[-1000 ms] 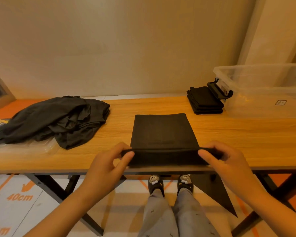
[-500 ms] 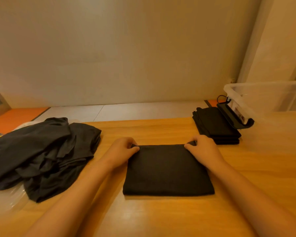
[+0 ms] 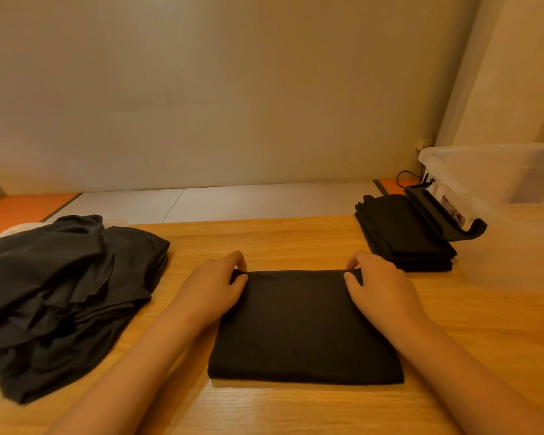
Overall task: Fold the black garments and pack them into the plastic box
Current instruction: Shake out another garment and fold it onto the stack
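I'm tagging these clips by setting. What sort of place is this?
Probably a plain workroom or packing station: a wooden table facing a blank wall, a heap of unfolded black garments, and a folded stack beside a clear plastic box.

your left forearm (image 3: 123, 372) comes in from the bottom left and your right forearm (image 3: 471, 368) from the bottom right. both are bare and angle inward, so the hands sit level with each other and well apart. your left hand (image 3: 214, 288) lies knuckles up, fingers curled over the far left corner of the folded garment (image 3: 299, 324), with the thumb closing on them from the near side and pinching the cloth. your right hand (image 3: 380, 291) mirrors it at the far right corner: fingers hooked over the edge, thumb tucked in, cloth nipped between them. both wrists are straight and low, palms facing down.
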The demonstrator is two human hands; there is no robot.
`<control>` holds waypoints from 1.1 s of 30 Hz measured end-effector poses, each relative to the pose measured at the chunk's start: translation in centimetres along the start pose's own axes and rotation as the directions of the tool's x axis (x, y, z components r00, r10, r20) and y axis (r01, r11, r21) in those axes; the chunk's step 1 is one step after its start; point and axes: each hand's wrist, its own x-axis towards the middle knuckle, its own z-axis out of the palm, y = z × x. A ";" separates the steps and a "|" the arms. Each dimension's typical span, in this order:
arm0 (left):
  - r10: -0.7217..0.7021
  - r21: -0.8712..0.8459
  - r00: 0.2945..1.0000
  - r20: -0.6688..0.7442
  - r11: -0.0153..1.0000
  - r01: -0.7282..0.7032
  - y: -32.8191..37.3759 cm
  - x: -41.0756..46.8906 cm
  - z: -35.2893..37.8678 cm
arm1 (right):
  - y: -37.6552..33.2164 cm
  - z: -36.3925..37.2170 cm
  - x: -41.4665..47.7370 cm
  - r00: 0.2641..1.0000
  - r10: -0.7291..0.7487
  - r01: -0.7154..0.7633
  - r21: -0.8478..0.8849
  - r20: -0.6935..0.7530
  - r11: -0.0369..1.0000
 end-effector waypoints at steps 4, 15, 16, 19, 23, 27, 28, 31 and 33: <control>-0.036 0.007 0.999 0.007 0.999 0.036 0.2 0.3 0.0 | -0.3 0.2 -0.4 1.000 -0.006 0.006 -0.017 -0.017 1.000; 0.102 0.214 0.973 -0.210 0.975 -0.056 5.0 -3.6 0.4 | -4.7 -1.8 -3.3 0.920 -0.390 0.385 -0.087 -0.044 0.919; 0.154 0.230 0.979 -0.130 0.966 -0.121 5.6 -4.1 1.3 | -5.2 -1.1 -3.5 0.898 -0.436 0.440 -0.074 0.056 0.895; 0.165 0.172 0.985 0.051 0.970 -0.171 5.0 -4.3 3.5 | -4.7 1.0 -2.9 0.869 -0.405 0.439 -0.065 0.285 0.896; 0.101 0.155 0.993 0.063 0.982 -0.109 3.8 -3.8 3.9 | -3.6 1.8 -2.0 0.900 -0.300 0.357 -0.141 0.317 0.923; -0.027 0.125 0.998 0.055 0.992 0.020 2.5 -3.8 3.3 | -2.4 1.5 -1.7 0.939 -0.178 0.235 -0.171 0.294 0.957; -0.053 0.101 0.997 0.060 0.994 0.047 1.9 -3.9 3.0 | -1.9 1.3 -1.6 0.943 -0.145 0.206 -0.183 0.300 0.961; -0.106 0.027 0.994 0.042 0.994 0.104 1.3 -4.6 2.0 | -1.5 0.1 -2.1 0.958 -0.081 0.144 -0.219 0.274 0.965; -0.079 -0.011 0.996 -0.051 0.997 0.079 2.5 -5.6 1.6 | -2.7 -0.6 -3.6 0.970 -0.146 0.184 -0.194 0.195 0.964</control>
